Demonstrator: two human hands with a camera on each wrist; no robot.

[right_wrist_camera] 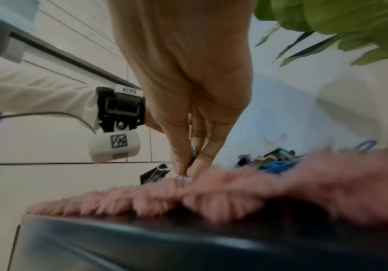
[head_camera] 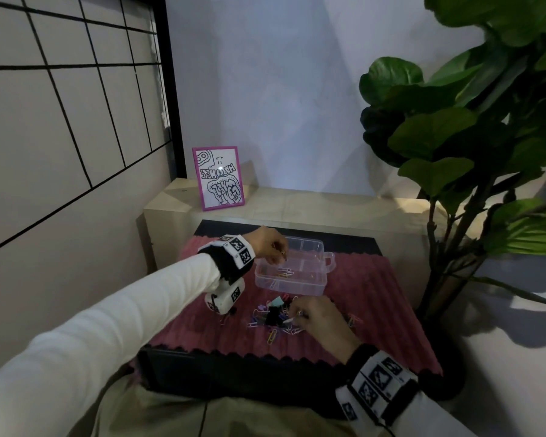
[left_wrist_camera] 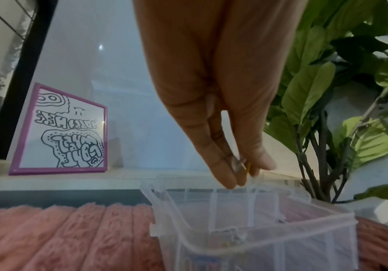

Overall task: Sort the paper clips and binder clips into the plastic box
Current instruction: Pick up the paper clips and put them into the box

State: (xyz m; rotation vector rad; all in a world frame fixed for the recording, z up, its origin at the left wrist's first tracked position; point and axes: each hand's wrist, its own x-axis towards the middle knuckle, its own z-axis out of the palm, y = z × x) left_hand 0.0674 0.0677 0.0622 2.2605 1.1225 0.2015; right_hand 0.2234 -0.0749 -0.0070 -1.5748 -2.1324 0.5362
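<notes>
Our left hand [head_camera: 270, 244] hangs over the left end of the clear plastic box [head_camera: 323, 280], a bit above the middle of the head view; its fingertips [left_wrist_camera: 229, 180] point down and pinch a small yellow paper clip [left_wrist_camera: 248, 167] right above the box rim, thumb and fingers pressed together on it. The box sits on a fuzzy pink mat [head_camera: 388, 313] spread over the dark tabletop [head_camera: 177, 367]; it has dividers inside, and a few paper clips [head_camera: 285, 272] already lie in its near-left compartment.

Lower down, just in front of the box, there's the loose pile of clips [head_camera: 275, 313] on the mat; colourful paper clips mixed with binder clips, including a black binder clip [head_camera: 273, 316] and a pale green one [head_camera: 277, 301]. Our right hand [head_camera: 320, 320] is down on the right edge of that pile; in the right wrist view its fingers [right_wrist_camera: 180, 155] are drawn together tip to tip against the mat, nipping something small and pale, though we can't tell which kind of clip; something blue shows between the fingers too.

Behind the tabletop a pale ledge [head_camera: 312, 205] holds a pink-framed drawing [head_camera: 218, 178], left of centre; a big leafy plant [head_camera: 473, 137] fills the right side of the frame.
</notes>
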